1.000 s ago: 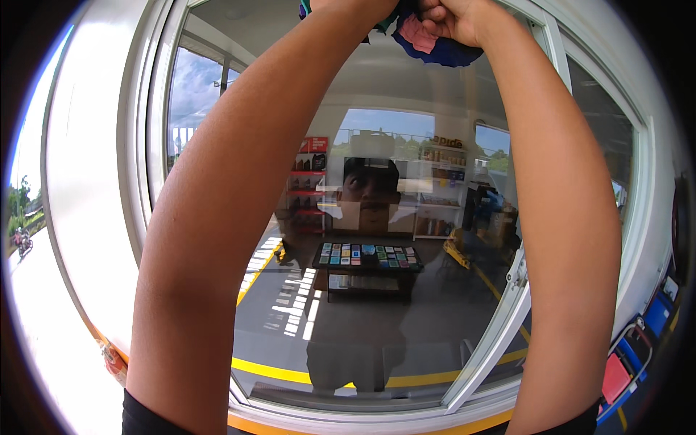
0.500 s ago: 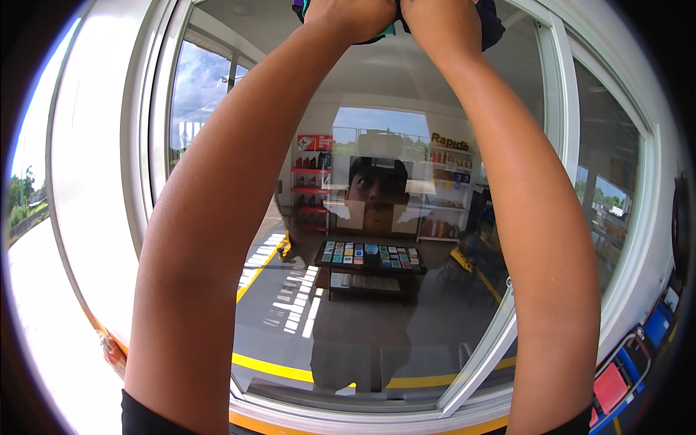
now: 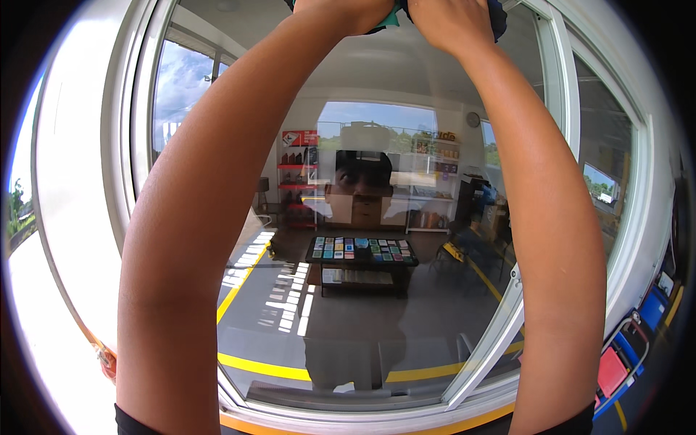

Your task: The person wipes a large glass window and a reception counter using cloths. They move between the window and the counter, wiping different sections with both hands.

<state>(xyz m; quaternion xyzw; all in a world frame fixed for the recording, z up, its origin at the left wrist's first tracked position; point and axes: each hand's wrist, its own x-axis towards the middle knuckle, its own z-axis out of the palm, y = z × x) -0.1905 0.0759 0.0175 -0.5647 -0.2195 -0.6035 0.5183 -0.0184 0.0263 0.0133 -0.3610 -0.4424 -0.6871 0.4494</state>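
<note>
Both my arms reach up in front of a large glass window pane (image 3: pixel 355 80) in a white frame. My left hand (image 3: pixel 355 10) is at the top edge of the view with a teal and dark cloth (image 3: pixel 390 20) showing beneath it. Close to its right, my right hand (image 3: pixel 451 20) is on a dark navy cloth (image 3: pixel 499 19) that shows past its outer side. The upper edge cuts off most of the fingers. Both hands appear to hold the cloths against the glass.
A white sash bar (image 3: pixel 484 348) slants at the lower right of the pane. Through the glass show a low black table (image 3: pixel 362 270) with flat colourful items, a red shelf (image 3: pixel 299 167) and a white shelf (image 3: pixel 433 190). A red and blue item (image 3: pixel 615 368) stands outside at right.
The window and the room behind it have shifted slightly left in view. My right hand has moved a little to the right, widening the gap between my hands.
</note>
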